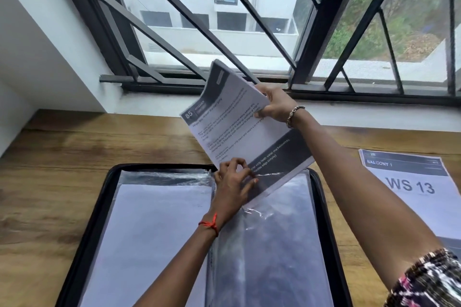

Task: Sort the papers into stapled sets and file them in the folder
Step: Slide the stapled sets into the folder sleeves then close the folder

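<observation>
Right grip (277, 107): fingers and thumb curled round the far right edge of the paper set (234, 122), pinching it. Set is held up off the surface (62, 157), tilted, its top corner toward the window (249, 20). Several sheets thick at the edge. Top sheet shows a dark header band with "85" and a dark band lower down with white print.

Left grip (232, 182): fingers bent, thumb and fingertips pinched together at the set's low corner, where the film of the clear sleeve (274, 232) wrinkles and shines over the dark band. It looks to be the film being pinched; cannot tell whether paper is caught with it.

Low corner of the set sits at the mouth of that sleeve, on the right half of the folder (109, 182). Most of the set is outside and above it.

Folder: black, rounded edge, lying open and flat on the wooden surface in front of the person. Its left half holds a white sheet (154, 219) under plastic.

To the right, well apart from the folder, a second stack (409, 182) lies flat on the surface; top sheet reads "BALCONY 1" and "WS 13".

Beaded bracelet (293, 113) on the right wrist, red thread (210, 223) on the left wrist, patterned sleeve (429, 281) at the right upper arm.
</observation>
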